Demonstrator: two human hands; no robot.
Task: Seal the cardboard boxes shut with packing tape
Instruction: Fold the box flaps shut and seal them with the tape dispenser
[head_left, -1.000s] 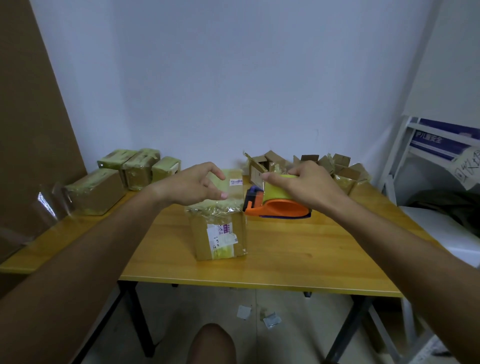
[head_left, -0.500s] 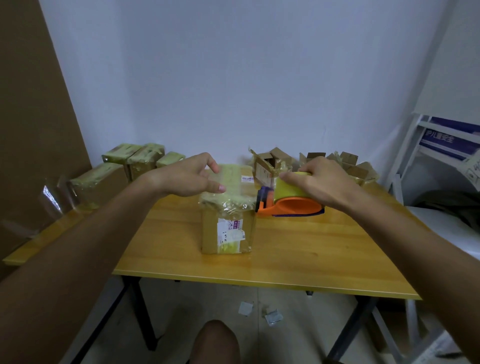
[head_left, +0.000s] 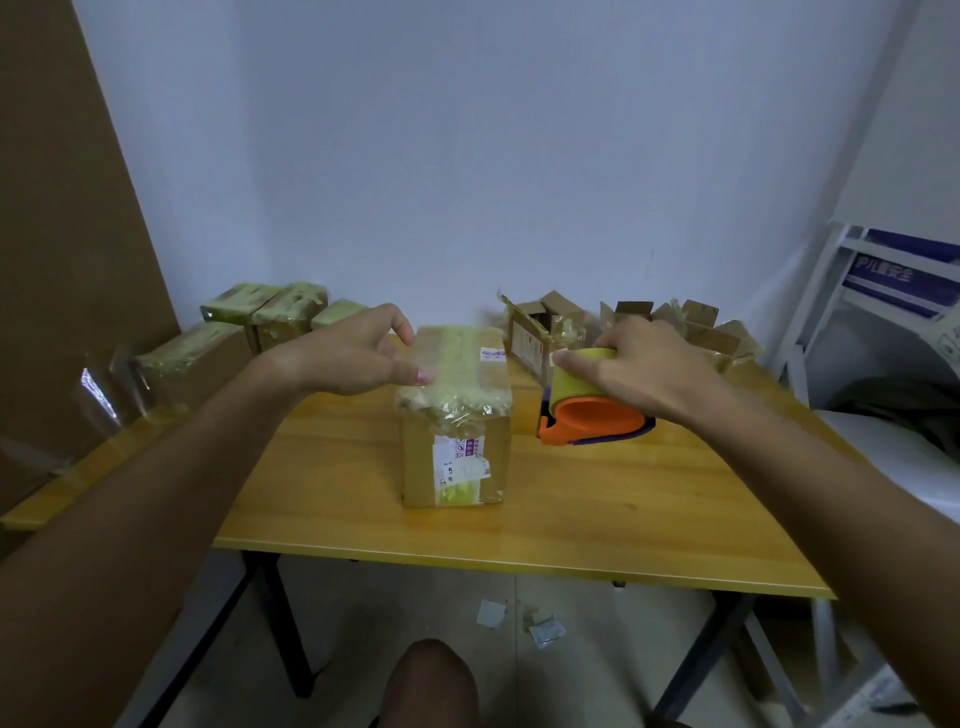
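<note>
The light is dim, soft and cool, leaving the wall (head_left: 467, 156) a flat bluish grey with no hard shadows. A faint sheen lies on the table (head_left: 597, 519) toward 5 o'clock, and a bright glint shows on the clear film (head_left: 93, 387) at 9 o'clock. Wide-angle distortion bends the brown panel (head_left: 62, 234) at 10 o'clock and the white frame (head_left: 810, 322) at 3 o'clock inward. The picture is slightly soft and grainy; the right hand (head_left: 644, 364) and the open boxes (head_left: 696, 325) behind it are smeared by motion blur.
</note>
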